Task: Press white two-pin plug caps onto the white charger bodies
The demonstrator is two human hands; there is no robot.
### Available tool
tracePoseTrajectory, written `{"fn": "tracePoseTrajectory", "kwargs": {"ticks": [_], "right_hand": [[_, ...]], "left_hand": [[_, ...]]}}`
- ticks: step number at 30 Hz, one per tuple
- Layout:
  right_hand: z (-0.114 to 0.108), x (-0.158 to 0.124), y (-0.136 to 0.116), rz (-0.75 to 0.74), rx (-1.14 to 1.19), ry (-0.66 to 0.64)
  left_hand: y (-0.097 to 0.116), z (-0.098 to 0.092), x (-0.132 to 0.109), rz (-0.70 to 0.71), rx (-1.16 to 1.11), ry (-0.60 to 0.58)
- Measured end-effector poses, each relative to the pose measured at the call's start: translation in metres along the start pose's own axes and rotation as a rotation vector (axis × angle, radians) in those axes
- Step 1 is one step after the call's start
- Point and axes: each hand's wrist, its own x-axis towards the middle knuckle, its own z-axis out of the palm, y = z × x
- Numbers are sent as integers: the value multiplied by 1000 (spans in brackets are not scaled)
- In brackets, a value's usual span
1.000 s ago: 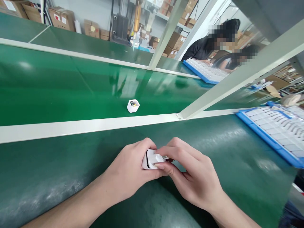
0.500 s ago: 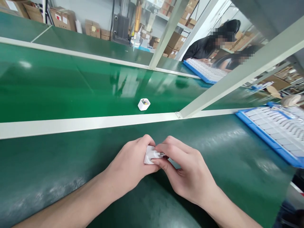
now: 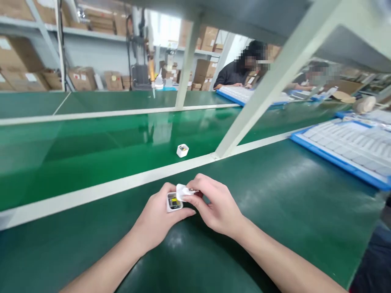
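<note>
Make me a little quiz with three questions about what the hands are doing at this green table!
1. True or false: the left hand holds a small white housing whose open side shows yellow parts inside.
2. What does the right hand pinch just above that housing? A) a blue tray B) a white cap piece C) a cardboard box
3. Fill in the missing word: a second white housing sits alone on the shiny green ____ beyond the white rail.

Key: 1 true; 2 B; 3 belt.
</note>
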Motion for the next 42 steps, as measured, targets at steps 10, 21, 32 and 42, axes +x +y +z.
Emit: {"fn": "tracePoseTrajectory", "kwargs": {"ticks": [10,21,32,42], "right_hand": [[-51,-13,36,189,-94,754],[-103,-40,106,355,-145,1130],[-102,-48,114,470,-95,1090],[-73,-21,66,349,109,521]], "left_hand": [[4,48,22,185,343,-6],[39,171,154,436,524,274],[52,78,185,303,665,306],[53,24,32,316,742,-27]]}}
